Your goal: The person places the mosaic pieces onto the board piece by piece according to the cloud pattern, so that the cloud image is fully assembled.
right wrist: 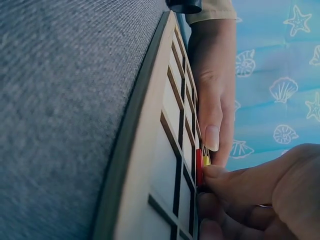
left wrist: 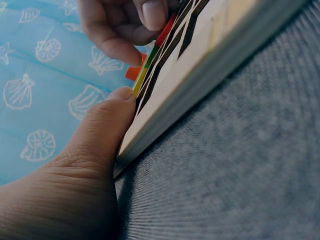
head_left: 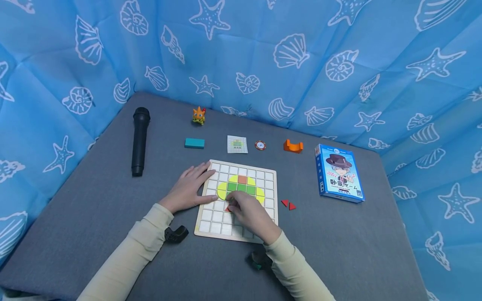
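A wooden grid board (head_left: 216, 228) with white cells lies in the middle of the table. On it green squares (head_left: 242, 187), a brown square (head_left: 242, 179) and yellow rounded-corner pieces (head_left: 222, 190) form a shape partly covered by a hand. My left hand (head_left: 186, 188) rests along the board's left edge, fingers extended, thumb over the rim. Above the grid, my right hand (head_left: 250, 211) pinches a small red triangle (head_left: 227, 209) just below the green squares. The right wrist view shows the thumb against this red piece (right wrist: 199, 167). Two loose red triangles (head_left: 288, 204) lie right of the board.
Behind the board are a teal block (head_left: 194, 143), a pattern card (head_left: 237, 144), a poker chip (head_left: 260, 145), an orange arch block (head_left: 293, 146) and a toy figure (head_left: 198, 115). A black microphone (head_left: 140, 140) lies left; a blue game box (head_left: 340, 173) is right.
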Demonstrator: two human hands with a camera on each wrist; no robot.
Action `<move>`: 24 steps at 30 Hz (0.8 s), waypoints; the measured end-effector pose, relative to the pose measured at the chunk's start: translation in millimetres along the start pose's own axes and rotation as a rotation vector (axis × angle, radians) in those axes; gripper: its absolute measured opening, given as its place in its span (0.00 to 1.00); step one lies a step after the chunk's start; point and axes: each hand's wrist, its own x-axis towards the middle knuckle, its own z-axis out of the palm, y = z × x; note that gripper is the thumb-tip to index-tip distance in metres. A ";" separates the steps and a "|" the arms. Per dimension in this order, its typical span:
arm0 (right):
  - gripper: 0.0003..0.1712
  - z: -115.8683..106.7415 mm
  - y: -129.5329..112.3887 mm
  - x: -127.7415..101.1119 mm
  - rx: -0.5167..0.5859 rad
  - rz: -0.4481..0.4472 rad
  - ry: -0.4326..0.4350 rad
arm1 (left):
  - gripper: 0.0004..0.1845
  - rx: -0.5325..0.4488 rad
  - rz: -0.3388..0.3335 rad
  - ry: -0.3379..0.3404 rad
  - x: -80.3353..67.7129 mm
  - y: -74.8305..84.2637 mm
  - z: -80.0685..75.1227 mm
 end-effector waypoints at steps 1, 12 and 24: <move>0.07 0.0 -0.2 -0.1 0.005 0.007 -0.002 | 0.47 0.000 -0.001 -0.001 0.0 -0.1 0.1; 0.03 0.9 1.1 -4.0 0.001 -0.015 0.021 | 0.46 -0.008 0.016 0.009 -1.6 1.2 -1.2; 0.08 -21.8 4.8 -16.9 0.039 0.013 0.014 | 0.46 -0.020 0.020 0.011 -1.2 0.8 -1.2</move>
